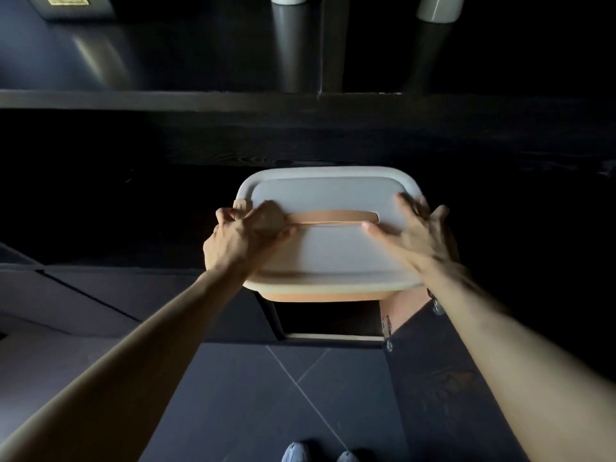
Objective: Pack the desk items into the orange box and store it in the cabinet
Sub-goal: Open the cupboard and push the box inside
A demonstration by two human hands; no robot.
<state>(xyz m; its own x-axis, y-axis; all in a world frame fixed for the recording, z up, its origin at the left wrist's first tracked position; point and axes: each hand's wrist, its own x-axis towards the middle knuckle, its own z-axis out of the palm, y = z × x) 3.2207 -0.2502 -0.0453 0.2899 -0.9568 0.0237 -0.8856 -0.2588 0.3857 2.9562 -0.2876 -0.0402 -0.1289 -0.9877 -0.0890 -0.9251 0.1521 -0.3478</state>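
Observation:
The orange box [310,296] wears a pale grey lid [333,251] with an orange strap handle [336,217] lying flat across it. The box is held in the air in front of the dark desk edge, above an open cabinet compartment [330,320]. My left hand [246,235] grips the lid's left edge, fingers curled round it beside the orange latch [239,208]. My right hand [411,230] lies on the lid's right side with fingers spread and straight, thumb near the handle's end. What is inside the box is hidden.
The cabinet door [443,378] stands open to the right, with metal hinges [386,328] showing. A dark desk top [200,135] runs across above the box, with two pale cylinders [440,8] at the back. Grey floor tiles [266,395] and my shoes [296,453] lie below.

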